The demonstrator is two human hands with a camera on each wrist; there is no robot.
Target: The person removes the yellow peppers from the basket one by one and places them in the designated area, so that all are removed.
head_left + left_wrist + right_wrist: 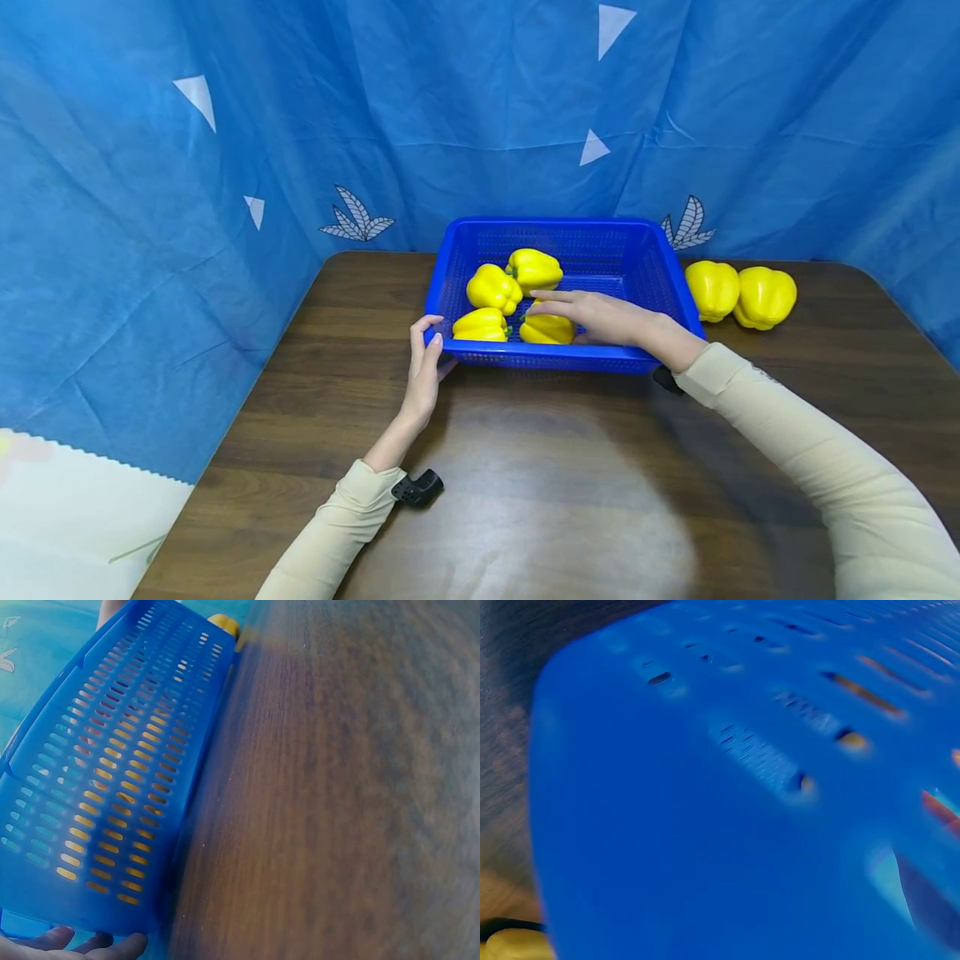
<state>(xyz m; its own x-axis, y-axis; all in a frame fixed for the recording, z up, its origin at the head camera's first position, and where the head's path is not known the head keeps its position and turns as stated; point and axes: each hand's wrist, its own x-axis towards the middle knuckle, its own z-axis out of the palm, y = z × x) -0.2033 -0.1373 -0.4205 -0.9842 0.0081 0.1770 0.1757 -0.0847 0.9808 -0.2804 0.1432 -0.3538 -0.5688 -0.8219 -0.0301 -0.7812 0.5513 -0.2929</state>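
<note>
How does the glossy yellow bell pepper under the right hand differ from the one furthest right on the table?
The partly hidden yellow bell pepper lies in the blue perforated plastic basket; the rightmost yellow bell pepper sits on the brown wood-grain table. The right hand partly hides the first pepper, while no hand covers the second pepper. Both are glossy yellow.
</note>
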